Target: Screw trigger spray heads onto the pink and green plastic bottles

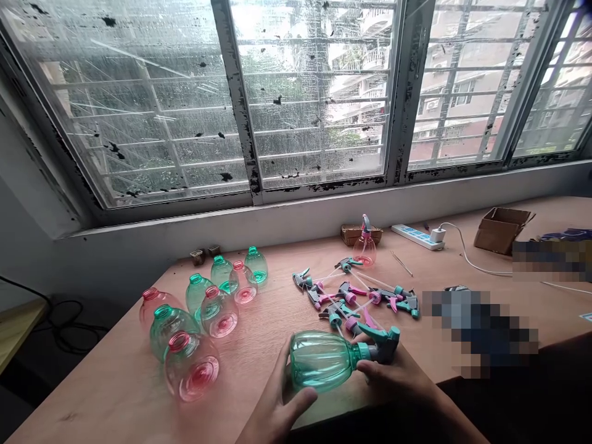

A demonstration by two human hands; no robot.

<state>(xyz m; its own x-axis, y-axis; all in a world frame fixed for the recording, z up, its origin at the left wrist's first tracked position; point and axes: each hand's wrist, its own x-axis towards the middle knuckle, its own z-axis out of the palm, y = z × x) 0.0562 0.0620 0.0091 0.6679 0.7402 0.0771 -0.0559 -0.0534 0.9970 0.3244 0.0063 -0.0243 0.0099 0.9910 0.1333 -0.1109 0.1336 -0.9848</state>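
In the head view, the left hand point(281, 401) cradles the base end of a translucent green spray bottle point(321, 362), held sideways over the near edge of the wooden table point(266, 314), while the right hand point(393, 375) grips around its collar and trigger sprayer point(383, 348). Just beyond, loose trigger sprayers point(348, 295) with dip tubes lie in a jumble. Four green bottles point(173, 330) and four pink bottles point(197, 370) stand open-necked at left. Near the window, a pink spray bottle point(365, 251) stands upright, sprayer fitted, by a cardboard tray point(349, 235).
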